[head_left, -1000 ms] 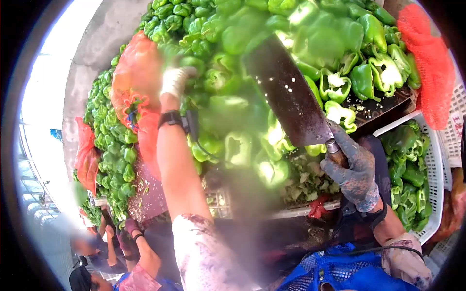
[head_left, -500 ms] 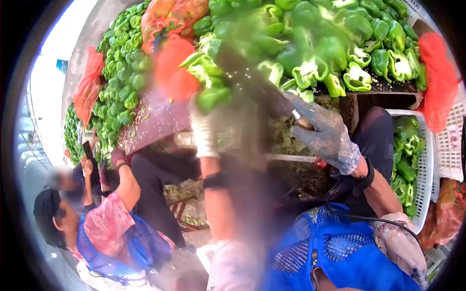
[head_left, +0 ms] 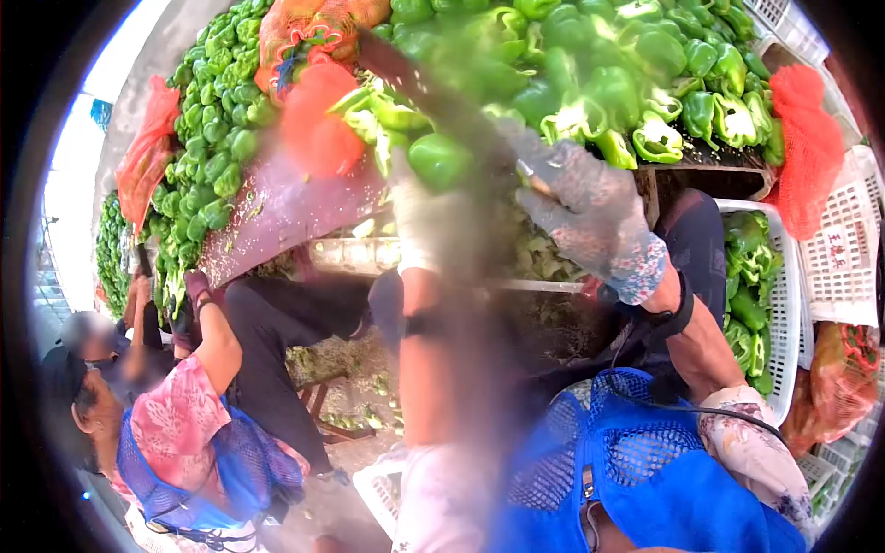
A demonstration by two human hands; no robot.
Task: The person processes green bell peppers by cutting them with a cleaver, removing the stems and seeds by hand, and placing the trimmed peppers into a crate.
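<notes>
My right hand [head_left: 590, 203], in a patterned grey glove, is closed round the handle of a knife [head_left: 415, 88]. Its broad dark blade points up and left, above the pepper at my left hand. A pale glove covers my left hand [head_left: 412, 207], partly lost behind a blurred smear down the middle of the view. At its fingertips is a green bell pepper [head_left: 438, 161], which it appears to grip. Cut pale-green pepper pieces [head_left: 383, 120] lie just beyond. A heap of green bell peppers [head_left: 613, 97], several split open, spreads across the work surface ahead.
A white crate [head_left: 784, 313] with peppers stands at my right, near a red mesh bag [head_left: 807, 138]. Orange net bags [head_left: 318, 32] lie at the back. On the left a co-worker [head_left: 184, 415] sits by another pepper pile [head_left: 217, 120]. A purplish board [head_left: 295, 217] lies between.
The knife blade has swung up and left, and my right hand has shifted with it. The pepper at my left hand now sits slightly higher and further right. The whole view has shifted a little.
</notes>
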